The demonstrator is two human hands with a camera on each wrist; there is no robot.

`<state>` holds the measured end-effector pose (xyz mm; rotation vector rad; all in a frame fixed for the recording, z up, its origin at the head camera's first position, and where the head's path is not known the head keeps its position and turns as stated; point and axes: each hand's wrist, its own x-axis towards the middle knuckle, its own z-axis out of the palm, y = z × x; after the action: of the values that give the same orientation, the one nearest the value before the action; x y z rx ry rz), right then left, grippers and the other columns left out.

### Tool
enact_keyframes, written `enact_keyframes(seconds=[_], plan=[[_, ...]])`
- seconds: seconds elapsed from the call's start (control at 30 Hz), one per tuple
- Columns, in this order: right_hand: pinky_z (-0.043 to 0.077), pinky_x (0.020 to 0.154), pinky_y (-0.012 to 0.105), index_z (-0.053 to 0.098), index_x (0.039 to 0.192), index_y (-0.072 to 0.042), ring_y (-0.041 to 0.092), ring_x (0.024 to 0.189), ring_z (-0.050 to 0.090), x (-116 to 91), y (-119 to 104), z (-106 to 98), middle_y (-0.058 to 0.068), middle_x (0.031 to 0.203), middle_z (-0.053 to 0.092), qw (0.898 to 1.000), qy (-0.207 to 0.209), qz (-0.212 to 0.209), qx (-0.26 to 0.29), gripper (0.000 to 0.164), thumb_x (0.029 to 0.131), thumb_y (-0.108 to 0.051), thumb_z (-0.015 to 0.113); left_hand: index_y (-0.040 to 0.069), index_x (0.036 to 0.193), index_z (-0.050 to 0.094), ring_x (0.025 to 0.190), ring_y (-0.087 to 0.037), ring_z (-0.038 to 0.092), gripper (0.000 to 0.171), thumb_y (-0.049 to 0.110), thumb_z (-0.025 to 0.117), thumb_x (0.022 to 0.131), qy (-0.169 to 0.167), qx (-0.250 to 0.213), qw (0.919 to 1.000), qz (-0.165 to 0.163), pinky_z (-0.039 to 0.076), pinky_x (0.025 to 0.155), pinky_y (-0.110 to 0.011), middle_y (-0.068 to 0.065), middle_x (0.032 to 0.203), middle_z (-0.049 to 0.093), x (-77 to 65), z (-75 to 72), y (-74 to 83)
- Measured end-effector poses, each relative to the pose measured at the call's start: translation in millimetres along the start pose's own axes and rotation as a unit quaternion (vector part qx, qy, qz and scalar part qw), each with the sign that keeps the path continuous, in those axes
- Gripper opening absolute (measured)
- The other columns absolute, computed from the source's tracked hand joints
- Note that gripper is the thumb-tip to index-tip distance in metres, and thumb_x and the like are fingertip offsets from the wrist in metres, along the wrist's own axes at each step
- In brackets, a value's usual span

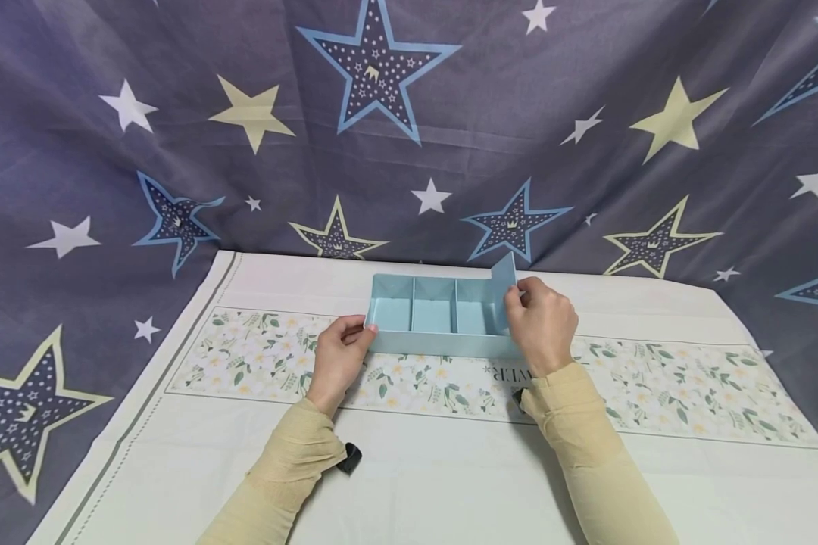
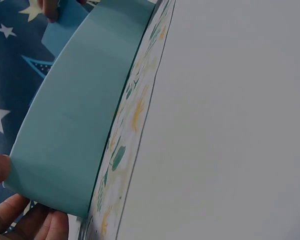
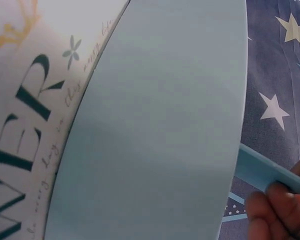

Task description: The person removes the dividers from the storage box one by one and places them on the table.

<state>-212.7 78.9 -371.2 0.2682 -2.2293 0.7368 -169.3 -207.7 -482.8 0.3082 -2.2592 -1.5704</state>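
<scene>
A light blue storage box [image 1: 443,345] stands on the table, its inside split by upright dividers into several compartments. At its left end my left hand [image 1: 338,357] grips the corner, thumb at the rim and fingers against the end wall; the left wrist view shows the fingertips [image 2: 57,224] low on that end. My right hand [image 1: 547,324] pinches a loose-looking blue divider panel [image 1: 504,281] at the box's right end. This panel is tilted and rises above the rim. In the right wrist view, thumb and fingers hold the panel [image 3: 262,167] by its edge; its lower part is hidden behind the box wall.
A white tablecloth [image 1: 436,477] with a floral band [image 1: 682,386] covers the table. Behind it hangs a dark curtain [image 1: 491,91] with stars, close to the box's back side. Black straps [image 1: 349,459] show at the sleeves.
</scene>
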Motion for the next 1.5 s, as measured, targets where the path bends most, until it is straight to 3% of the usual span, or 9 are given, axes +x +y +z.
enact_keyframes(seconds=[0.27,0.63,0.83,1.07,1.13,1.33,1.5], plan=[[0.04,0.041,0.041,0.066,0.078,-0.007,0.017,0.048,0.049,-0.9,-3.7,0.9,0.006,0.058,0.062,0.999,-0.013,0.03,0.029,0.012,0.079,-0.017,0.059,0.021,0.105,0.058,0.083,-0.005,0.056,0.038,0.048,0.063,0.08,0.004,0.0,0.9999,0.012,0.053,0.068,-0.028,0.004,0.096,0.059,1.2,1.3,-4.9],[0.04,0.042,0.031,0.066,0.078,-0.009,0.01,0.049,0.047,0.0,-10.4,-0.2,0.001,0.059,0.06,0.99,-0.059,0.094,0.091,0.011,0.08,-0.017,0.061,0.023,0.104,0.058,0.083,-0.004,0.056,0.035,0.047,0.063,0.08,0.001,0.004,1.0,0.001,0.053,0.068,-0.027,0.004,0.096,0.06,1.3,0.0,-0.7],[0.048,0.038,0.027,0.066,0.077,-0.01,0.011,0.048,0.053,-0.9,-14.6,-0.9,0.005,0.063,0.063,0.972,-0.104,0.151,0.149,0.01,0.079,-0.019,0.061,0.025,0.104,0.057,0.083,-0.004,0.056,0.034,0.049,0.062,0.08,0.004,0.003,1.0,0.007,0.053,0.069,-0.028,0.004,0.097,0.06,1.5,1.0,-3.0],[0.05,0.037,0.044,0.065,0.08,-0.007,0.021,0.049,0.056,-7.5,-3.2,11.7,0.009,0.065,0.061,0.937,-0.165,0.216,0.219,0.016,0.08,-0.021,0.058,0.025,0.103,0.057,0.083,-0.004,0.056,0.034,0.049,0.063,0.079,0.003,0.004,1.0,0.001,0.053,0.069,-0.027,0.004,0.097,0.06,1.7,0.5,-2.5],[0.048,0.035,0.046,0.064,0.079,-0.007,0.021,0.047,0.055,-8.8,-1.7,13.8,0.008,0.062,0.06,0.935,-0.169,0.215,0.225,0.017,0.08,-0.022,0.058,0.025,0.103,0.058,0.083,-0.004,0.056,0.034,0.048,0.063,0.079,0.001,0.002,1.0,0.0,0.053,0.069,-0.027,0.004,0.096,0.06,1.4,0.1,-1.4],[0.051,0.038,0.033,0.061,0.072,-0.007,0.021,0.044,0.054,-9.0,-24.2,-0.8,0.011,0.059,0.057,0.938,-0.178,0.21,0.211,0.015,0.079,-0.019,0.055,0.024,0.103,0.058,0.082,-0.005,0.056,0.034,0.047,0.064,0.079,-0.002,-0.004,1.0,0.001,0.053,0.068,-0.028,0.004,0.096,0.06,0.2,-1.1,1.3],[0.049,0.035,0.031,0.061,0.068,-0.009,0.022,0.043,0.051,-12.0,-34.3,-2.0,0.008,0.055,0.053,0.934,-0.193,0.206,0.217,0.013,0.078,-0.015,0.056,0.023,0.103,0.058,0.082,-0.005,0.056,0.035,0.048,0.064,0.079,-0.004,-0.004,1.0,-0.001,0.053,0.068,-0.028,0.003,0.096,0.06,-0.7,-1.6,2.0]])
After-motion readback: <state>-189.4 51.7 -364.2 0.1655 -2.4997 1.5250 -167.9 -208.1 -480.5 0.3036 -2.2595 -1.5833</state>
